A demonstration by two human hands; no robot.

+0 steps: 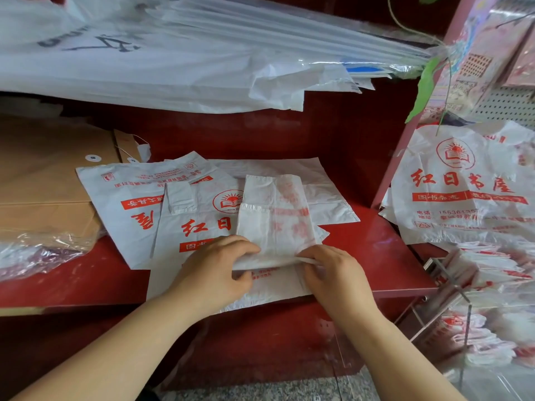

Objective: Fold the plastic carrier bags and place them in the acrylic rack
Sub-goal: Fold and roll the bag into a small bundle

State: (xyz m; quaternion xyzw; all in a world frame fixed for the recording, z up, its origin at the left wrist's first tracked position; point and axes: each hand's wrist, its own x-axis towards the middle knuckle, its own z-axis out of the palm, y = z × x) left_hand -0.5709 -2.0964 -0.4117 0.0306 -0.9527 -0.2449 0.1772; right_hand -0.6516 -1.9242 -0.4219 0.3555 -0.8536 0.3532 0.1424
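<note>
A white carrier bag (275,215) with red print lies folded into a narrow strip on top of several flat bags (139,204) on the red shelf (385,256). My left hand (220,270) pinches the strip's near left edge. My right hand (333,273) pinches its near right edge, where the end is lifted and curling over. At the lower right stands the clear acrylic rack (451,296), holding several folded bags (492,273).
Brown paper envelopes (49,180) lie at the left with crinkled clear wrap (40,250) in front. Large white bags (173,59) hang over an upper shelf. A printed bag (469,183) hangs on a pink post (405,157) at the right.
</note>
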